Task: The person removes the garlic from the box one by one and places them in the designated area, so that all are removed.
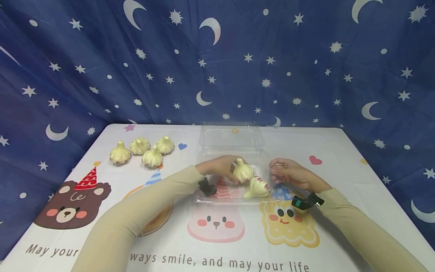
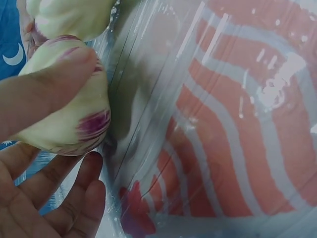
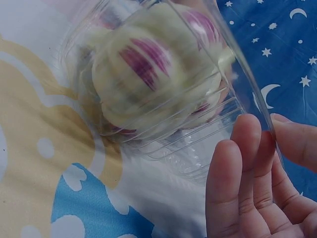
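A clear plastic clamshell box stands with its lid raised at the back. Inside, at the right, one garlic bulb lies on its side. My left hand reaches into the box and grips a second garlic bulb, thumb on one side and fingers on the other in the left wrist view. At the box's right edge my right hand pinches the rim between thumb and fingers. Through the wall, the right wrist view shows a purple-streaked bulb.
Several garlic bulbs form a group at the table's back left. A white cloth with cartoon prints covers the table. Behind it hangs a blue curtain with moons and stars.
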The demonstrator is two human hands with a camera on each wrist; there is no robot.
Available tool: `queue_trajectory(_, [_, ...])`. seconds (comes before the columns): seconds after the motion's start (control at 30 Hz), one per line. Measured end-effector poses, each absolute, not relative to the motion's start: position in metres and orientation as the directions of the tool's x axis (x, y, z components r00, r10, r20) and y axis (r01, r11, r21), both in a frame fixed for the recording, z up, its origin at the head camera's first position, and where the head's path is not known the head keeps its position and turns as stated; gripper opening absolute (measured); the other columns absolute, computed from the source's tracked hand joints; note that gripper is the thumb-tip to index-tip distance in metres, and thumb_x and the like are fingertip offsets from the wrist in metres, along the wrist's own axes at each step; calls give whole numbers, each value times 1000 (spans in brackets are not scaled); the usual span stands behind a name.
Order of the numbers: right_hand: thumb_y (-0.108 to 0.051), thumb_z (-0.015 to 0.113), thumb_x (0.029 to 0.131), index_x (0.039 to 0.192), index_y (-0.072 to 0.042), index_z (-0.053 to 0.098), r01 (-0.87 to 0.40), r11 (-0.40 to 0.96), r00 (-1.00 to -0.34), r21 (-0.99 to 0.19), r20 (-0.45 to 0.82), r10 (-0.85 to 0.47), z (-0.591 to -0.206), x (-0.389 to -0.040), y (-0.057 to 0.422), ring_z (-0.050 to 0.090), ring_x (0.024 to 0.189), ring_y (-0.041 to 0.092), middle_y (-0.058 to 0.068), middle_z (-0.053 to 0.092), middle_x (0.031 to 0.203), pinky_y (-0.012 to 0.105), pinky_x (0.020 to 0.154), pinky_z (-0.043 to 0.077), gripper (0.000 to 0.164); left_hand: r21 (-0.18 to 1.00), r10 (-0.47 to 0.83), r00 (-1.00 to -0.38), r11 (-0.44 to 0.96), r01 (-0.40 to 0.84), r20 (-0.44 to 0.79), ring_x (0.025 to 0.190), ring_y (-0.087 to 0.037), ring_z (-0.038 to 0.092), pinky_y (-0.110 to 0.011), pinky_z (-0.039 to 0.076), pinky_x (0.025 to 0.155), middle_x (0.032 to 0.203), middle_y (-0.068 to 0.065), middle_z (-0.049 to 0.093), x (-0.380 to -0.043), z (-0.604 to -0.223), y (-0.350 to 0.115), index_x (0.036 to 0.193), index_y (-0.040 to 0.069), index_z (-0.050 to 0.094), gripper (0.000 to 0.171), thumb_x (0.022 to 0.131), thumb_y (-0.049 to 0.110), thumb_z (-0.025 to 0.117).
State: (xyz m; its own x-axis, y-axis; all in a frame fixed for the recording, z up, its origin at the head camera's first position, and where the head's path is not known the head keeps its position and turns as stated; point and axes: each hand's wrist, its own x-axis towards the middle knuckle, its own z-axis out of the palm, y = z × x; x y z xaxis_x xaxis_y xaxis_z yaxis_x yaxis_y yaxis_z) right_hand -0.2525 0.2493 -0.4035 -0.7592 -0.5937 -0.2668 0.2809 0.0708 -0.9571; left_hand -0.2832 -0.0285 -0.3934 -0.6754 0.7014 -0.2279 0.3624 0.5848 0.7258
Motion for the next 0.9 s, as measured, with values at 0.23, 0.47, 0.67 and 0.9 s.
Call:
queue_trajectory(0.23, [1, 46, 94, 99, -12, 51, 287, 53, -755, -956, -260, -603, -405, -253, 249, 63, 70, 5, -6, 64, 75, 19, 67, 56, 14, 712, 674, -696, 613, 342, -246, 112, -29, 60, -30, 52, 93, 131, -19, 54, -282, -389, -29, 133, 2, 47, 74, 68, 10, 82])
queue_trajectory(0.47, [0, 46, 95, 99, -12, 51, 279, 60, -753, -959, -257, -605, -406, -253, 250, 63, 70, 5, -5, 64, 75, 18, 66, 56, 14, 715, 663, -711, 614, 334, -236, 115, -31, 58, -33, 51, 96, 130, -20, 55, -281, -386, -30, 133, -1, 46, 76, 68, 13, 82])
queue_trajectory(0.67, [0, 46, 94, 99, -11, 50, 277, 63, -755, -959, -258, -603, -406, -253, 250, 63, 70, 4, -6, 64, 75, 19, 67, 56, 13, 718, 655, -721, 613, 330, -227, 115, -31, 58, -33, 52, 96, 133, -18, 54, -279, -381, -33, 135, 0, 44, 78, 69, 15, 82])
queue_trajectory(0.9, [-1, 48, 94, 99, -12, 51, 270, 85, -760, -959, -266, -593, -405, -252, 249, 63, 71, 4, -6, 64, 76, 19, 69, 57, 12, 695, 662, -723, 614, 374, -196, 111, -26, 60, -29, 52, 95, 131, -17, 56, -275, -371, -37, 135, 2, 46, 77, 70, 23, 82])
